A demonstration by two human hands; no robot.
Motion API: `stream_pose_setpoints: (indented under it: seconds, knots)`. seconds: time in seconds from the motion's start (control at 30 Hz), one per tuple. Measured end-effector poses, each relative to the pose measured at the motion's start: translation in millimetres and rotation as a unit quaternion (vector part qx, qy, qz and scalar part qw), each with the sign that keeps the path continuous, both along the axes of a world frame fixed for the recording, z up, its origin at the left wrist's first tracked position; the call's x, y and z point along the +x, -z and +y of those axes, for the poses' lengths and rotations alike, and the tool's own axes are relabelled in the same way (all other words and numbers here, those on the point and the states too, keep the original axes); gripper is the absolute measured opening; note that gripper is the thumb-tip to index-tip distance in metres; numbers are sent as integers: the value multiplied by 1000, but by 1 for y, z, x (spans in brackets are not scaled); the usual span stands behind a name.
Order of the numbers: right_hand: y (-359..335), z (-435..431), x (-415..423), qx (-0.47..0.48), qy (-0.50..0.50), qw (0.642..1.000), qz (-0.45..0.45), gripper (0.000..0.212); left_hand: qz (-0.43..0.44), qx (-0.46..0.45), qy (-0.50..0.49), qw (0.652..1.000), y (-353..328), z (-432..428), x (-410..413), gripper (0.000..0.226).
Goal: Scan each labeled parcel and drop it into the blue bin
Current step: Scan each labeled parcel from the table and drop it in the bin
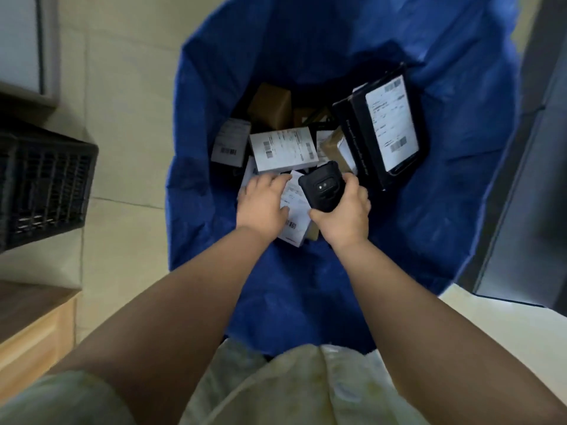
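I look down into the blue bin [429, 225], a deep blue bag that holds several labeled parcels. My right hand [343, 214] grips a black handheld scanner [322, 190], its back facing up, above the parcels. My left hand [264, 202] reaches into the bin and lies on a white labeled parcel [296, 216], fingers over its upper left edge; whether they curl round it is hidden. Beyond lie a white box with barcodes [283, 153], a black box with a white label [389, 127] and a brown carton [270, 107].
A black slatted crate [43, 185] stands on the pale tiled floor to the left of the bin. A wooden edge [33, 329] is at the lower left. A dark grey panel [534, 194] runs along the right side.
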State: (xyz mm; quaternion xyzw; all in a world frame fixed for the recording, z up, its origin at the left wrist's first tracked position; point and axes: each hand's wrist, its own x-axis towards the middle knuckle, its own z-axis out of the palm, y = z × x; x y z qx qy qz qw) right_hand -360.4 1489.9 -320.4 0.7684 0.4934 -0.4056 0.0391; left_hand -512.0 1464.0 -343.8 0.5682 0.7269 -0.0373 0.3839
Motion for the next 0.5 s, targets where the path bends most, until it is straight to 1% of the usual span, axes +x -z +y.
stream_pose_setpoints:
  seconds: [0.17, 0.27, 0.33, 0.4, 0.5]
  knots:
    - [-102, 20, -6, 59, -40, 997, 7, 92, 92, 101, 101, 985, -99, 25, -19, 62]
    - [-170, 33, -8, 95, -58, 994, 19, 92, 129, 174, 126, 968, -162, 38, -31, 64]
    - [-213, 38, -10, 126, -81, 989, 21, 89, 142, 209, 122, 960, -201, 43, -39, 68]
    - [-251, 40, -11, 156, -96, 983, 31, 87, 137, 235, 98, 957, -239, 45, -46, 71]
    - [-296, 39, -17, 191, -108, 974, 59, 87, 123, 244, 46, 961, -290, 43, -56, 78]
